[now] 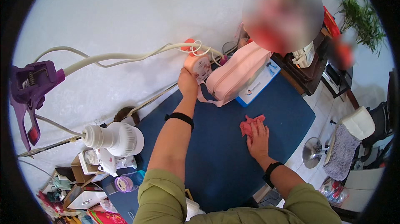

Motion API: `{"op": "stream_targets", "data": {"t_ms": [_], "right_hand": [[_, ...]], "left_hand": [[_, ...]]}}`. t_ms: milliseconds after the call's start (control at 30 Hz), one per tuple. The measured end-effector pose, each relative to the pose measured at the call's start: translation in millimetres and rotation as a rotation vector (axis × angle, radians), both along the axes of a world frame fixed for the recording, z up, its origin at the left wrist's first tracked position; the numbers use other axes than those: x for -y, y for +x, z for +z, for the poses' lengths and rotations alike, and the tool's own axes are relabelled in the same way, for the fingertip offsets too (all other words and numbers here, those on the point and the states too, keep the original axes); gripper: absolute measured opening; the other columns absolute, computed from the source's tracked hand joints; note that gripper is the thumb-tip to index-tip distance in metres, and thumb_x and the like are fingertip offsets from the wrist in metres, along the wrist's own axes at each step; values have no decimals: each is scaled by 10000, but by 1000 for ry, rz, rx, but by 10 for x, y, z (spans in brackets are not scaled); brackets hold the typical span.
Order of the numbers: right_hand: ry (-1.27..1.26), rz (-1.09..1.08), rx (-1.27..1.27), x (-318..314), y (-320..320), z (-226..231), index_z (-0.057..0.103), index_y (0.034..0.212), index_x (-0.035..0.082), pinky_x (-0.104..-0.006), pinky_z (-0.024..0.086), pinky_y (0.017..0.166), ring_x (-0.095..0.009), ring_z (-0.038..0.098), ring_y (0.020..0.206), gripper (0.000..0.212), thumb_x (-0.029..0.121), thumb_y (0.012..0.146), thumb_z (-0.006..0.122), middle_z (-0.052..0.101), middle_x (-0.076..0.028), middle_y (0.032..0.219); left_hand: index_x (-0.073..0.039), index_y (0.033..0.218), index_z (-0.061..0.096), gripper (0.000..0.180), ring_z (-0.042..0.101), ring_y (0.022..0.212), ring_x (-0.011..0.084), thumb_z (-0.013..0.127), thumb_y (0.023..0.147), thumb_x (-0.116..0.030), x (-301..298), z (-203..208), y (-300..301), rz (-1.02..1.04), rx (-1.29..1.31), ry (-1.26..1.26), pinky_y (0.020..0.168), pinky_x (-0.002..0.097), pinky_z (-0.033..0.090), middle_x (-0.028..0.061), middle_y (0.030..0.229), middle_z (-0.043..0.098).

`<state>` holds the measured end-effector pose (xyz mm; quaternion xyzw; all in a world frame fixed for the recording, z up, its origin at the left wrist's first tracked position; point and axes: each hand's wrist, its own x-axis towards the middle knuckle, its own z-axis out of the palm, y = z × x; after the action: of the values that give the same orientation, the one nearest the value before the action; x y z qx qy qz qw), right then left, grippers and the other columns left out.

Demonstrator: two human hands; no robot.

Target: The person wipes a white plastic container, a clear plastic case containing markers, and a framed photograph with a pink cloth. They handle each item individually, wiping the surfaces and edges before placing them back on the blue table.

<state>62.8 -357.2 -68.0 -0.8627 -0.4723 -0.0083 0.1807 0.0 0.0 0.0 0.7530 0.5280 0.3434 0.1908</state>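
My left hand [188,83] is closed around the lower side of a peach-coloured bottle [202,66] with an orange-red cap, close to the wall. Over the blue desktop [216,149], my right hand [259,141] lies flat with fingers stretched out, pressing on a crumpled red cloth [248,125]. Part of the cloth is hidden under the fingers. Just right of the bottle rests a pink zipped bag [239,74] with a strap loop near my left wrist. A blue-and-white flat booklet or board [259,85] sticks out from beneath the bag.
A clamp lamp with a purple clip [35,86] and white bendy neck [116,58] crosses along the wall. Its white bulb [125,139] hangs at left, above boxes and a tape roll [123,183]. Dark furniture [308,67] adjoins the far right; a stool [341,153] stands beyond.
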Motion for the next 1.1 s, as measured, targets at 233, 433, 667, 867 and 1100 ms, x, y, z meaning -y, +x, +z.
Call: {"op": "stream_targets", "data": {"t_ms": [233,433,667,867,1100], "right_hand": [[5,-1,22,24,8,12,437,1327,49,-515,182,1112,-366,311,1320,536,204,829,565,347,-208,1414],[-12,-6,-5,8,-37,48,419,1343,45,-539,187,1104,-375,296,1333,559,212,830,566,344,-228,1409],[64,20,53,30,-24,-5,432,1331,28,-534,225,1082,-388,325,1310,544,182,828,573,355,-236,1400],[141,86,183,89,-168,-23,438,1324,19,-510,280,1047,-373,378,1259,516,175,848,563,407,-218,1361],[194,85,365,1,53,-351,451,1326,66,-468,328,1007,-340,425,1226,496,234,872,558,440,-185,1347]], "left_hand": [[12,1035,602,381,640,786,393,699,762,-235,103,28,81,1,-41,-5,669,466,506,233,829,658],[-4,1123,608,414,649,823,364,678,789,-238,95,114,-6,25,-134,-83,713,449,512,198,864,675],[-34,1141,601,391,628,950,340,660,784,-181,511,376,-543,-120,-123,-210,800,427,496,170,981,671],[-15,1088,618,365,640,946,307,673,803,-236,1765,823,-1898,-531,-70,-470,824,388,500,164,1009,670],[24,1124,590,288,624,899,138,615,904,-159,2825,1683,-3490,-243,105,-578,809,260,489,87,988,673]]}}
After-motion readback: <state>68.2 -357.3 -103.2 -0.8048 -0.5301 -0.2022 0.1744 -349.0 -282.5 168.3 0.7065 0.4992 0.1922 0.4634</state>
